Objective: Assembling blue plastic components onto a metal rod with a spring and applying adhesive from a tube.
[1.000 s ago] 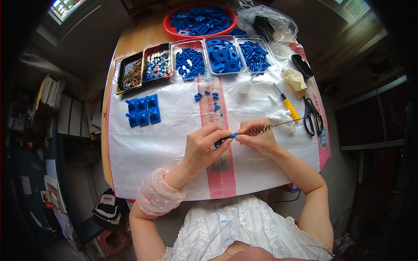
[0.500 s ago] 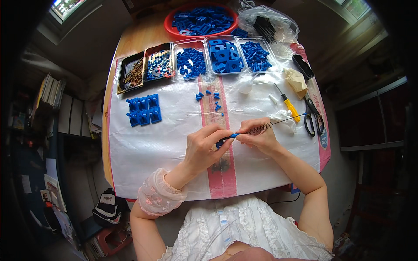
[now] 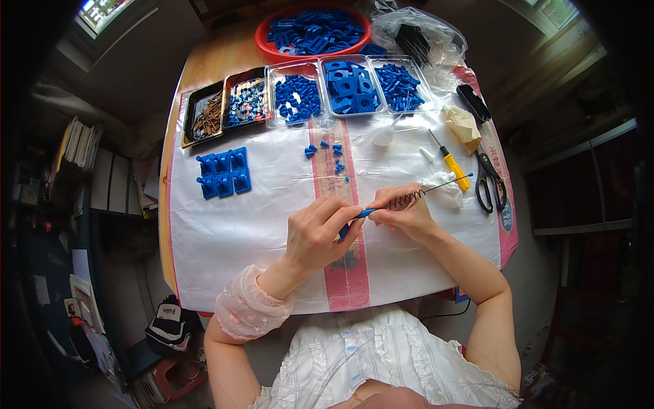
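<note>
Over the table's middle my two hands meet fingertip to fingertip. My left hand [image 3: 319,230] is closed on a blue plastic part [image 3: 344,230], mostly hidden by the fingers. A short blue tapered piece [image 3: 366,213] bridges the gap between both hands' fingertips. My right hand [image 3: 407,213] pinches the near end of a black coil spring [image 3: 407,199]. Out of the spring a thin dark rod [image 3: 443,184] slants up to the right, with a small blue tip. Several loose blue cone-shaped pieces [image 3: 310,150] lie just beyond my hands.
Behind them runs a row of trays: brass-coloured screws [image 3: 208,117], small metal and blue bits [image 3: 248,103], and blue parts [image 3: 349,88]. A red basin [image 3: 260,42] stands behind. Blue assembled blocks [image 3: 223,173] lie left; a yellow-handled screwdriver [image 3: 455,170] and black scissors [image 3: 488,180] lie right.
Both hands have shifted very slightly left. The rod's blue tip has moved a little left and up; the grip on the pieces looks the same.
</note>
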Available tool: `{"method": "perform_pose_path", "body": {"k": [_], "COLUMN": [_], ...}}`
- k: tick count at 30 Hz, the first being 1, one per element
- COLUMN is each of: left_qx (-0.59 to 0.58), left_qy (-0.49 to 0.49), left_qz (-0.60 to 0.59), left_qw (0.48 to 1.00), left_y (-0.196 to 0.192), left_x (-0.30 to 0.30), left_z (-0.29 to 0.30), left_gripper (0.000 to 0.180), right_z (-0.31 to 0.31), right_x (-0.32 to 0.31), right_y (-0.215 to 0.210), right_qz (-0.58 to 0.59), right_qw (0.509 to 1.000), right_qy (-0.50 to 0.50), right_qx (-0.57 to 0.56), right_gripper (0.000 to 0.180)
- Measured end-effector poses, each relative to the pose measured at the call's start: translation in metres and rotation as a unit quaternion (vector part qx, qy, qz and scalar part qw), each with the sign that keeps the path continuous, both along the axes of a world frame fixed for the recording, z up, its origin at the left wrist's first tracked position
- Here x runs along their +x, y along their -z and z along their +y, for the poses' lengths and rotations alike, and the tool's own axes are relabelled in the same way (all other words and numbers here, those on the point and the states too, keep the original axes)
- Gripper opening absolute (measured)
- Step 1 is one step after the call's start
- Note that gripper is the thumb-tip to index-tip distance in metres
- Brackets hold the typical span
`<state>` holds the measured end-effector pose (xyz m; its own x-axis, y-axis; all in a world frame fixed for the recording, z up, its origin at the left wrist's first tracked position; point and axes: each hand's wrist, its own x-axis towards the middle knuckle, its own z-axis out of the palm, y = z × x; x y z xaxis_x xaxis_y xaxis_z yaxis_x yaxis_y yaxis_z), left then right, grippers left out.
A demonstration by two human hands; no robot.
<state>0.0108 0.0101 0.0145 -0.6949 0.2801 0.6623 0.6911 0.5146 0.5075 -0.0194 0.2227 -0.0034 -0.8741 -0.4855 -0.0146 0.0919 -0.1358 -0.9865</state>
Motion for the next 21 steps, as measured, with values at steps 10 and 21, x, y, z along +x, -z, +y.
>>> {"method": "perform_pose_path", "body": {"k": [10,21], "left_qx": [0.012,0.025], "left_qy": [0.008,0.016], "left_qz": [-0.026,-0.080], "left_qw": [1.000,0.996], "left_y": [0.0037,0.0041], "left_x": [0.0004,-0.0014], "left_z": [-0.0004,-0.0008], "left_gripper": [0.019,0.017], "right_z": [0.0000,-0.0004], "right_x": [0.0000,0.0002], "right_y": [0.0021,0.0014], "right_qz": [-0.010,-0.025], "right_qw": [1.000,1.000], "right_qy": [0.002,0.012], "right_qx": [-0.010,-0.013], "right_gripper": [0.008,0.009]}}
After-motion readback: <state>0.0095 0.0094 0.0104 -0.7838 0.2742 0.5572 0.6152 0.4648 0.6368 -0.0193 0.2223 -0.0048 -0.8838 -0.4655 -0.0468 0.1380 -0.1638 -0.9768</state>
